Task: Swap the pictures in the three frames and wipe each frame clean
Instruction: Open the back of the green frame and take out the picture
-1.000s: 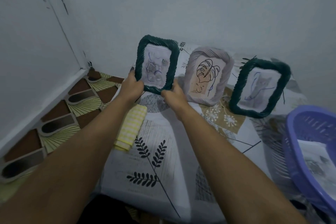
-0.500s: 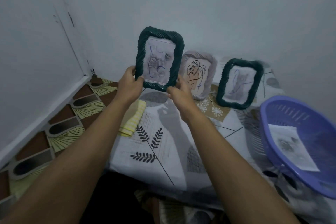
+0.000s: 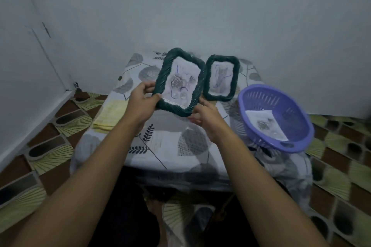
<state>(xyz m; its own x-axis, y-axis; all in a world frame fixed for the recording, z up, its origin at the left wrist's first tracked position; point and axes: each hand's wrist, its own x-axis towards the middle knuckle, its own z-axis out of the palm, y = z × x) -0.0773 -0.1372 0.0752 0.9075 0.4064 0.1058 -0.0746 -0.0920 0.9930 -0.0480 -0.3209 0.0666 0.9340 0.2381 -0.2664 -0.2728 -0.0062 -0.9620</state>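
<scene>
Green frame (image 3: pixel 179 82) — left fingers (image 3: pixel 148 87) pinch edge, right fingers (image 3: pixel 195 116) corner

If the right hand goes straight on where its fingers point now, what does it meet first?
Probably the held frame: the right hand points up-left at its lower corner; whether they touch is unclear.

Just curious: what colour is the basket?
The basket is lilac-blue; head view.
</scene>
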